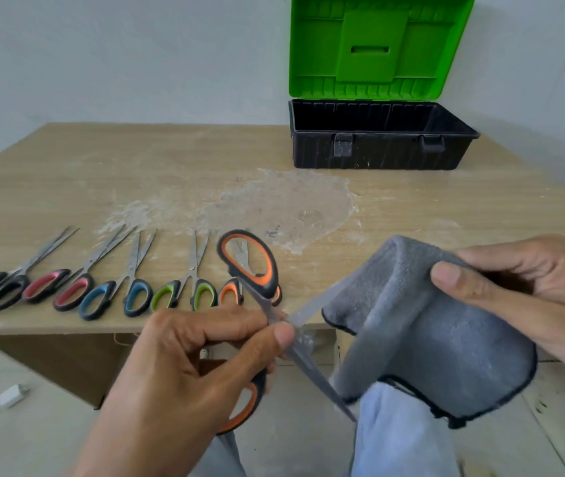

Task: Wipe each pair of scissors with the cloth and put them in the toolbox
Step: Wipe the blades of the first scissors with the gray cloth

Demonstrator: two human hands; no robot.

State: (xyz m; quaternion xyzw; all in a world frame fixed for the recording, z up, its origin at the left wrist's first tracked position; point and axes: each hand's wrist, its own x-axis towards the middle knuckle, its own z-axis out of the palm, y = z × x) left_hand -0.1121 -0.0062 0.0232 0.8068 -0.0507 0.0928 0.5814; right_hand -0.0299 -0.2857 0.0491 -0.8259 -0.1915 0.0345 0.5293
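Orange-and-black scissors (269, 280), likely stiff and sharp, blades spread, pinched near the pivot by the left hand (205, 366); right hand (532, 287), three o'clock, grips soft grey cloth (422, 339).

- The toolbox lid (381, 46) is cut off at the top edge.
- The right hand (542, 290) runs off the right edge.
- The left hand (184, 366) covers much of the held scissors (269, 287).
- One blurred blade (310, 312) ends behind the cloth (429, 339).
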